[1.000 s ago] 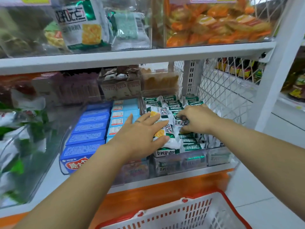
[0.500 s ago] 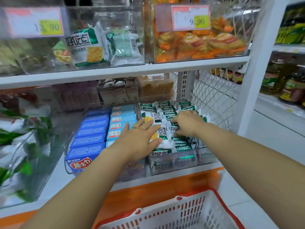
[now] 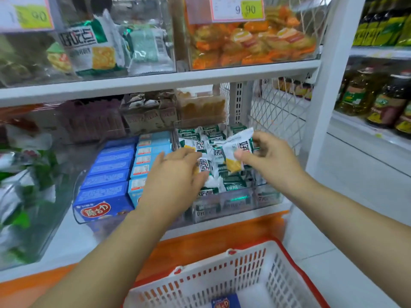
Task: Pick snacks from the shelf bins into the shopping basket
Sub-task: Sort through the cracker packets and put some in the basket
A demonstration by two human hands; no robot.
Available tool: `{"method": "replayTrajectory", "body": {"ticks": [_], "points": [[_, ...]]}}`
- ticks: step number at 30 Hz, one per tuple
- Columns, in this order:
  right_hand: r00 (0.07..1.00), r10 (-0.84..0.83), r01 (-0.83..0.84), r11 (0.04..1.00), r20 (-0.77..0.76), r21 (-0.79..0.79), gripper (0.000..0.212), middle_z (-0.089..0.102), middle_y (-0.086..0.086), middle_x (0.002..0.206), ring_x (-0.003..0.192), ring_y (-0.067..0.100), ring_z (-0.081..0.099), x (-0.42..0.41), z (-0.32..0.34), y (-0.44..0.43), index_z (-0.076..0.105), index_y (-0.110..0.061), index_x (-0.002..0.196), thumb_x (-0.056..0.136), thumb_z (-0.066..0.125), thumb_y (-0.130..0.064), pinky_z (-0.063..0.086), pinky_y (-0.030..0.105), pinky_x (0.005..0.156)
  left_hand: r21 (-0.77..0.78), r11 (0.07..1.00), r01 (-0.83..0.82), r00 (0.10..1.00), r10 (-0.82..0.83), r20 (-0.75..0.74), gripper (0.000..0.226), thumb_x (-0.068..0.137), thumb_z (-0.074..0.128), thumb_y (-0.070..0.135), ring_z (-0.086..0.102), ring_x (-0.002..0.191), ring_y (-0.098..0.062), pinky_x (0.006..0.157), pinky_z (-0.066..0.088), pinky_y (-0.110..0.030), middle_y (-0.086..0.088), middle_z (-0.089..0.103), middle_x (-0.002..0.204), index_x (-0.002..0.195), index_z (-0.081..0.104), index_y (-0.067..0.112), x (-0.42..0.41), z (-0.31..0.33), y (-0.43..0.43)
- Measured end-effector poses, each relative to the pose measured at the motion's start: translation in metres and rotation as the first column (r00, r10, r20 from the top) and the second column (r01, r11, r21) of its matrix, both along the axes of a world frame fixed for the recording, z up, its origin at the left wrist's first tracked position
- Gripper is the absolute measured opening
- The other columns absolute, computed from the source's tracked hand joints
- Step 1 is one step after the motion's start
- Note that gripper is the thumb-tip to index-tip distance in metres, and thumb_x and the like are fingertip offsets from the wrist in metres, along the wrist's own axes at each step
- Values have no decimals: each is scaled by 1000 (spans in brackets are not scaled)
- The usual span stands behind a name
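Note:
A clear bin (image 3: 233, 207) on the lower shelf is full of small white-and-green snack packets (image 3: 231, 185). My right hand (image 3: 269, 161) pinches one such packet (image 3: 236, 147) and holds it lifted just above the pile. My left hand (image 3: 175, 181) reaches into the same bin, its fingers curled around another packet (image 3: 205, 166) that lies on the pile. Below, near the floor, stands a white shopping basket with a red rim (image 3: 295, 261); a blue box (image 3: 225, 301) lies inside it.
Blue snack boxes (image 3: 104, 181) fill the bin to the left. Further left lies a bin of green-and-white bags (image 3: 24, 196). The shelf above carries bins of large packets (image 3: 93, 47) and orange snacks (image 3: 251, 41). A white upright post (image 3: 327, 107) stands right, with oil bottles (image 3: 378, 98) beyond.
My right hand has risen from the pile with a packet pinched in it. My left hand has stayed on the pile, its fingers closing on a packet. The view has tilted up slightly.

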State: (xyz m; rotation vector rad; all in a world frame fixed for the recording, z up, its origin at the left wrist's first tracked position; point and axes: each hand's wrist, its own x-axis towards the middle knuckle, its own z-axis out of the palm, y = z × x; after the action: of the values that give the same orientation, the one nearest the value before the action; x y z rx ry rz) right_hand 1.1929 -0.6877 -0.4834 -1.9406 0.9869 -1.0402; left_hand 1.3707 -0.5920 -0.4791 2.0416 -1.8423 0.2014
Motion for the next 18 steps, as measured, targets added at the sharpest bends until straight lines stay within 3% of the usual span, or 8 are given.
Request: {"method": "replayTrajectory", "body": {"ticks": [2, 4, 6, 8, 10, 12, 15, 18], "points": [[998, 64, -65, 989, 9, 135, 50, 66, -5, 116, 110, 14, 61, -14, -11, 34, 62, -21, 115, 75, 73, -49, 46, 43, 100, -106, 994, 31, 915, -71, -398, 44, 90, 58, 43, 57, 108, -9, 94, 42, -24, 9, 61, 121, 129, 57, 24, -23, -1, 21], [991, 127, -131, 963, 29, 234, 37, 69, -10, 111, 108, 7, 61, -27, -18, 66, 65, -24, 110, 78, 73, -41, 47, 40, 100, -82, 995, 53, 674, -97, -733, 22, 86, 65, 35, 61, 83, 0, 74, 47, -14, 15, 67, 92, 105, 69, 26, -42, -5, 42], [986, 151, -166, 933, 70, 320, 24, 71, -13, 104, 104, 6, 64, -38, -23, 93, 67, -26, 103, 80, 73, -28, 49, 40, 97, -28, 997, 68, 419, -54, -906, 4, 83, 69, 26, 62, 74, -7, 73, 54, -23, 7, 70, 77, 84, 71, 22, -54, -16, 58], [986, 136, -162, 910, 96, 382, 24, 72, -10, 103, 103, 11, 66, -48, -31, 111, 68, -25, 99, 77, 75, -30, 50, 43, 96, 48, 996, 72, 275, 26, -961, 14, 77, 74, 27, 63, 77, -21, 87, 55, -45, -8, 72, 81, 78, 71, 14, -62, -27, 71], [982, 107, -166, 876, 153, 454, 41, 73, -2, 104, 103, 17, 66, -55, -39, 124, 69, -19, 98, 66, 77, -43, 48, 44, 97, 90, 992, 85, 204, 71, -976, 18, 77, 74, 27, 67, 82, -34, 92, 52, -52, -13, 73, 84, 77, 69, 10, -71, -31, 83], [963, 49, -193, 816, 267, 546, 46, 73, 9, 97, 94, 23, 67, -61, -45, 131, 69, -10, 90, 61, 73, -46, 49, 42, 91, 115, 989, 90, 141, 102, -985, 17, 83, 69, 22, 67, 91, -40, 93, 52, -50, -18, 73, 89, 74, 65, 8, -81, -33, 90], [925, -28, -236, 740, 379, 630, 29, 73, 15, 96, 90, 28, 69, -67, -47, 136, 72, -7, 86, 70, 68, -31, 50, 41, 85, 149, 980, 129, 55, 143, -988, 27, 89, 62, 24, 65, 88, -33, 96, 51, -45, -24, 70, 99, 67, 57, 9, -90, -34, 96], [915, -38, -264, 695, 401, 669, 32, 73, 14, 100, 90, 26, 70, -72, -48, 139, 70, -4, 100, 76, 63, -24, 51, 38, 82, 189, 967, 169, -25, 196, -980, 28, 94, 57, 27, 66, 101, -27, 100, 48, -44, -15, 72, 102, 98, 65, 0, -94, -36, 97]]}}
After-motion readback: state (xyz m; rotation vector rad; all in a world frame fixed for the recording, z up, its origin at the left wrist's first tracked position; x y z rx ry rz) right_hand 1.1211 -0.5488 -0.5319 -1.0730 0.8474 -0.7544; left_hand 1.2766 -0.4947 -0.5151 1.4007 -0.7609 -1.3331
